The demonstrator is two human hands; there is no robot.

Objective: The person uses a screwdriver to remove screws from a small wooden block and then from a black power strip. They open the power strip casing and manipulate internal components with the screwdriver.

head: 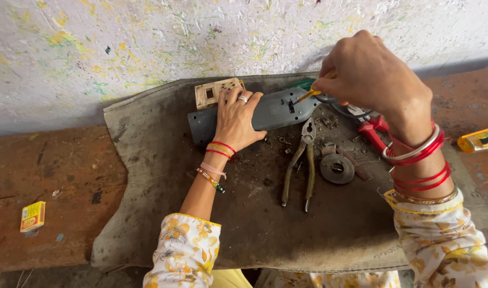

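Floral sleeves at bottom edge. Left hand [236, 120], frame centre, flat, fingers spread, pins grey casing [265, 113] to dark mat [164, 160], likely steadying. Right hand [374, 80], upper right, closed around yellow-handled screwdriver [308, 95], tip at casing slot. Pliers [302, 162] idle below casing.

small flat rectangular box [32, 216], yellow with a red band, lying at far left on the reddish counter [52, 176], well apart from the dark mat [164, 176]. no other package, label, sign or screen in view.
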